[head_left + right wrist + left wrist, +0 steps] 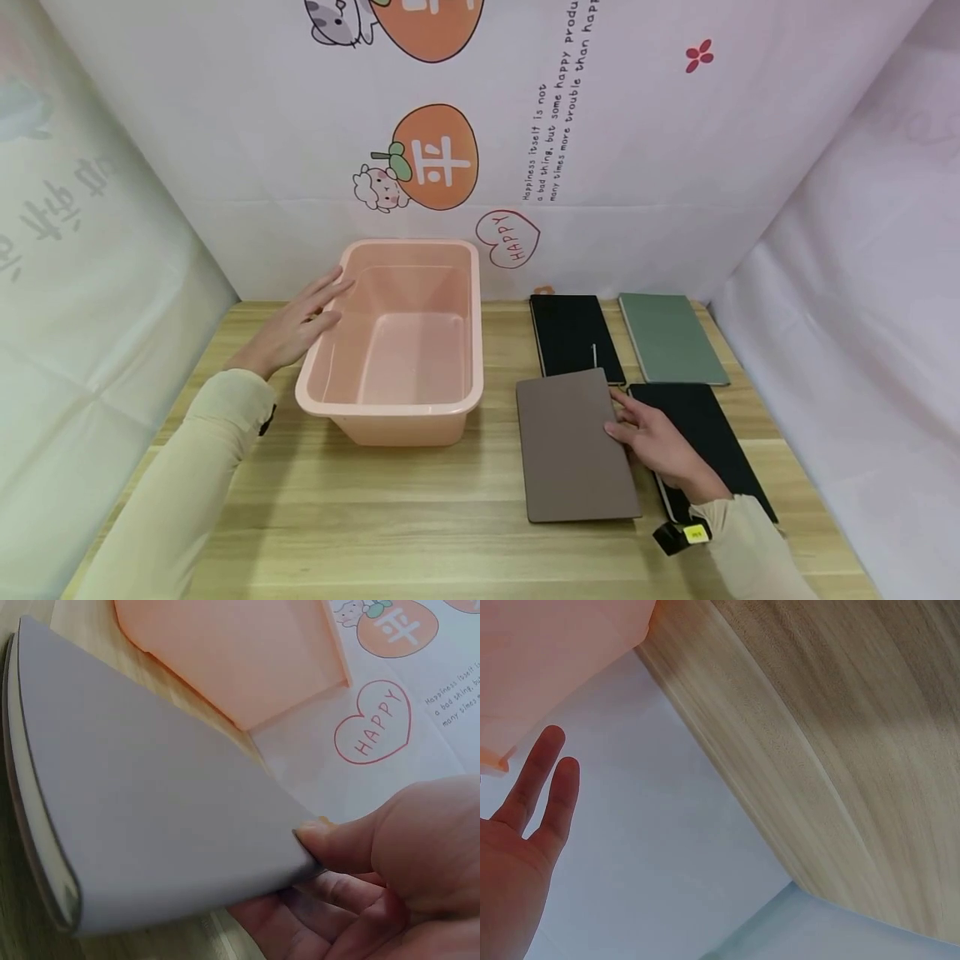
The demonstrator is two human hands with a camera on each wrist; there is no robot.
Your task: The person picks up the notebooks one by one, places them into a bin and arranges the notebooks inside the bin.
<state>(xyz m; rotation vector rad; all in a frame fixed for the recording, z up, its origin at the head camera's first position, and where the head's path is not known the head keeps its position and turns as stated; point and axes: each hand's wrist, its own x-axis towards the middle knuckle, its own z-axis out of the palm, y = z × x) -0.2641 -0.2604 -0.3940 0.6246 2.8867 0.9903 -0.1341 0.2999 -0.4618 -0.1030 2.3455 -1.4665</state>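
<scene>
A grey-brown notebook (576,450) is pinched at its right edge by my right hand (663,442), thumb on the cover and fingers beneath. The right wrist view shows the notebook (165,795) tilted, its page edges facing left. My left hand (296,327) is at the left rim of a pink plastic basin (390,410), fingers extended over that rim. In the left wrist view two fingers of the left hand (525,840) stretch out straight near the basin's pink wall (555,660). Nothing lies inside the basin.
Behind the held notebook lies a black notebook (573,333) with a green notebook (671,337) beside it. Another black notebook (720,442) lies partly under my right hand and wrist. White printed cloth (637,167) walls in the wooden table (390,517) at the back and sides.
</scene>
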